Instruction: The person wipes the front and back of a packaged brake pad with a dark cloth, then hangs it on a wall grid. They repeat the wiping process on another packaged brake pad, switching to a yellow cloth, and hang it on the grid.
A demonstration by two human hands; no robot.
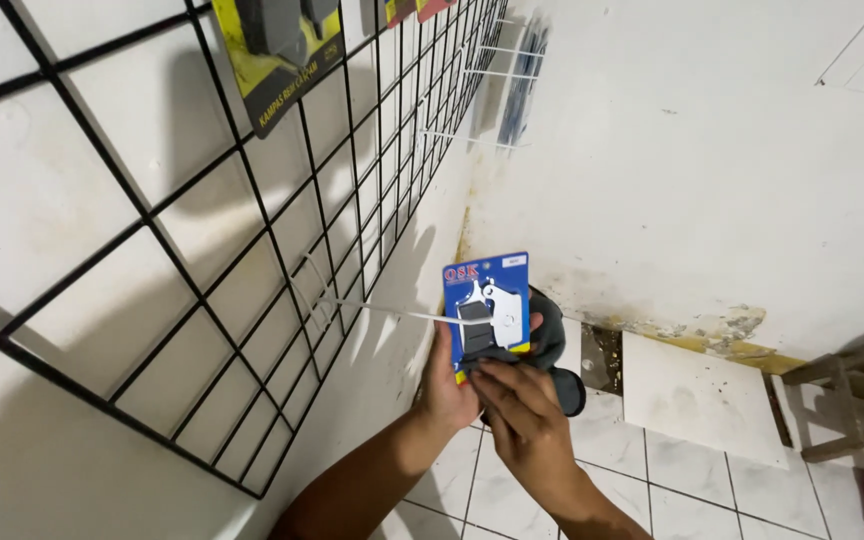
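At frame centre, a blue carded package [486, 305] is clamped by left hand [449, 385] and right hand [517, 410], aligned with the white hook [372, 308] on the black wire grid [202, 300].

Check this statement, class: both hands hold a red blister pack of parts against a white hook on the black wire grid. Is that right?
Not quite. The blister pack is blue, not red, as the head view shows. The rest stands: the left hand and the right hand both hold it at the white hook on the black wire grid.
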